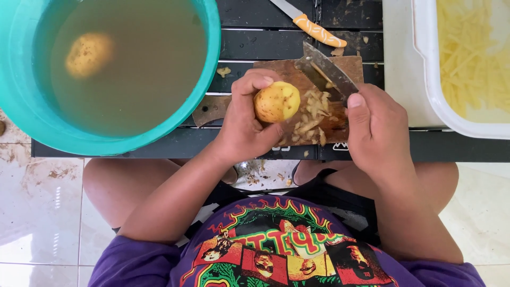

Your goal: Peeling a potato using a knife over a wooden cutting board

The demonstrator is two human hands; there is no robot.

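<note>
I see two potatoes: one gripped in my closed left hand (245,123) over the wooden board (276,69), the potato (276,101) partly peeled; another (88,54) sits in one teal water basin (210,64). My right hand (378,130) clasps a peeler (325,70); one orange-handled knife (313,25) lies beyond.

Potato (276,101): small, round, yellow-tan skin with brown specks, partly peeled (paler patch on its upper right), held up in the fingertips of the left hand (245,121), above the heap of peelings. Knife (325,70): broad metal blade, worn, clamped in the right hand (376,129) with the thumb on its spine, blade angled up-left from the grip, just right of the potato, not touching it.
</note>
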